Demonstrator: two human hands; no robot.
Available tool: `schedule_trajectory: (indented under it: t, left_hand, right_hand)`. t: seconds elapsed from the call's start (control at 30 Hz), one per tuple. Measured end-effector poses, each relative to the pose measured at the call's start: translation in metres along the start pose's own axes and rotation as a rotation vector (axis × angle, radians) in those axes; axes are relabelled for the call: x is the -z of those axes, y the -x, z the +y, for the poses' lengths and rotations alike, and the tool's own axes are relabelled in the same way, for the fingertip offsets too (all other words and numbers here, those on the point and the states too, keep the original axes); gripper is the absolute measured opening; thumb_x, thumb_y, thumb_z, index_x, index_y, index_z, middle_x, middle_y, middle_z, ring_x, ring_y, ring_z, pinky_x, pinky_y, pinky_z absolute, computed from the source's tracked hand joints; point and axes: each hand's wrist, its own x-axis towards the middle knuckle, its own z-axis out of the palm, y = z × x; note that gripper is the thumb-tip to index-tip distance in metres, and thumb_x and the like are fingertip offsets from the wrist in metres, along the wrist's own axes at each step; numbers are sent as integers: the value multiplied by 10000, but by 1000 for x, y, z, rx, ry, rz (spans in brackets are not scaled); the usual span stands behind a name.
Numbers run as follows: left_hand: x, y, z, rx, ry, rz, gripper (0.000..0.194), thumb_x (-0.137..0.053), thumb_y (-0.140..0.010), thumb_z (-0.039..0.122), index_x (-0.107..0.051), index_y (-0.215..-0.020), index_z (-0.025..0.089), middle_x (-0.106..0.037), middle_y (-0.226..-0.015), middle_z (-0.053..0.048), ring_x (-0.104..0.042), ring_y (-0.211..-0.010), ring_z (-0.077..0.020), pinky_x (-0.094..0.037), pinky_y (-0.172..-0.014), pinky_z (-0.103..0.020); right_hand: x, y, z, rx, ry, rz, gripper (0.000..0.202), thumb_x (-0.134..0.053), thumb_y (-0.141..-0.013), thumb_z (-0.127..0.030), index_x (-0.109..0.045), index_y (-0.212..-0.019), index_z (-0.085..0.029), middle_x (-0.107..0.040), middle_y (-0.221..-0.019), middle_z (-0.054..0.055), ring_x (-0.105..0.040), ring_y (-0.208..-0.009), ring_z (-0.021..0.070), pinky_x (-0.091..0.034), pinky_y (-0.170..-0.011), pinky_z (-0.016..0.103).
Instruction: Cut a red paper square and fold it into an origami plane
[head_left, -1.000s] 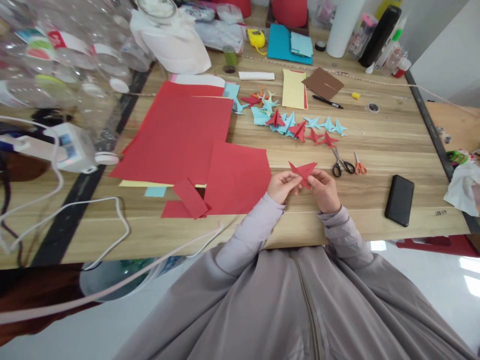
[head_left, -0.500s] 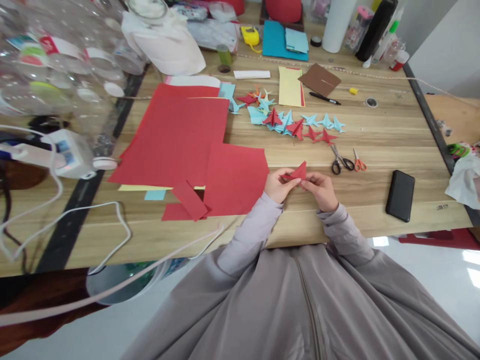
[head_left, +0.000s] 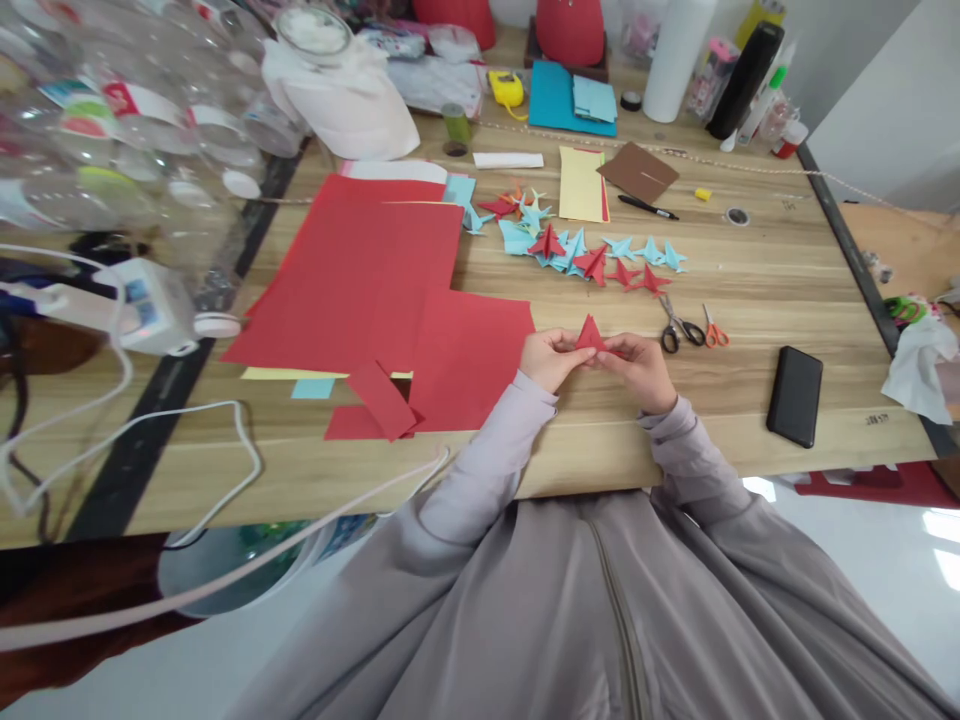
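Note:
Between my two hands is a small folded piece of red paper (head_left: 590, 333), its pointed tip facing away from me. My left hand (head_left: 551, 358) pinches its left side, and my right hand (head_left: 639, 370) grips the right side, the thumbs close together at its near edge. Parts of the paper are hidden behind the fingers. Beyond the hands lies a row of folded paper figures, among them a red one (head_left: 592, 264) and a light blue one (head_left: 619, 247). A large red sheet (head_left: 472, 360) lies just left of my left hand.
Black-handled scissors (head_left: 680, 328) and small orange scissors (head_left: 715, 328) lie right of my hands, with a black phone-like slab (head_left: 795, 396) further right. Red strips (head_left: 381, 400) rest near the front edge. Plastic bottles (head_left: 135, 120) crowd the left; a white cable (head_left: 240, 440) crosses the table.
The red paper has turned in my fingers: its tip leaned right before and now points more straight away from me. Both hands remain on it, and the view has shifted slightly.

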Motion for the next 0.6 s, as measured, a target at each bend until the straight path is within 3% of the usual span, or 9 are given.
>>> schedule_trajectory:
  t: [0.2,0.37,0.6]
  left_hand:
    - [5,-12,-6,18,79,-49,438,-878,-416,293,-641,-724,91,-685,-611,-36,-646,-525,-138,-560,-579,-284]
    - [8,-16,-13,90,133,-130,416,-881,-434,266,-651,-728,81,-682,-587,-47,-628,-491,-128,-540,-532,-258]
    - [8,-15,-5,201,262,-177,403,-891,-411,194,-664,-722,72,-696,-608,-61,-639,-497,-133,-542,-507,-238]
  right_hand:
    - [4,-17,0,-34,25,-39,338,-867,-473,-357,-680,-678,-165,-680,-591,-14,-573,-490,90,-480,-497,227]
    - [6,-16,13,-107,-19,-79,325,-846,-529,-376,-661,-681,-156,-674,-578,-8,-571,-492,89,-450,-479,214]
    - [4,-13,12,-145,-114,-46,314,-855,-526,-354,-667,-701,-174,-672,-578,-26,-552,-463,74,-435,-464,203]
